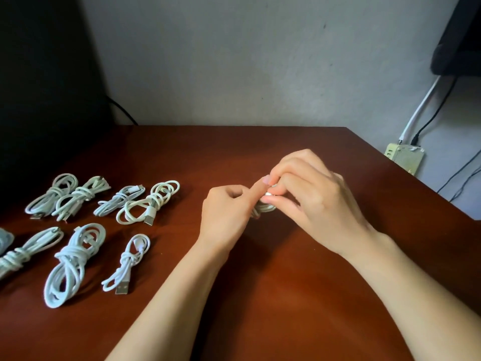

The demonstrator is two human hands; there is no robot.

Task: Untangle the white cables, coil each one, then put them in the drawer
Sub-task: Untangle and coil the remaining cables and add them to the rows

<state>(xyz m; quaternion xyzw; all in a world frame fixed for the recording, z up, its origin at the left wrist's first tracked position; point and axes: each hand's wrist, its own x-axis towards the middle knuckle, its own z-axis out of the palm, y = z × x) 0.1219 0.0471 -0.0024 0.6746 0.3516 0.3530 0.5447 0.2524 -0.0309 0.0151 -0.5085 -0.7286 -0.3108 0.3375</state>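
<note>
While both forearms reach in from 6 o'clock, the left hand [229,212] and right hand [315,196] meet just right of the middle of the table [286,295], above its surface. Between them sits one white cable [265,208], bunched small and mostly hidden. Only a few loops and a pale plug end show at the fingertips.

The left hand has its fingers curled and its thumb stretched up against the plug end, pinching the bundle. The right hand's fingers curl over the bundle from the 3 o'clock side and are clamped on it too. The two hands touch at the thumbs.

The coiled cables [73,264] lie at 9 o'clock on the table, well apart from the hands, in two rough rows.
- **Far row:** four bundles; the two leftmost touch, and the other two [148,201] touch as well.
- **Near row:** three bundles, each wrapped round its own waist. The rightmost [127,264] is the smallest, with its USB plug pointing to 6 o'clock.

A pale blurred thing is cut off by the frame edge at 9 o'clock; what it is cannot be told.

A grey wall [234,61] stands at 12 o'clock. A power strip [403,158] hangs on it at 2 o'clock, with a white lead and a black lead plugged into it.
</note>
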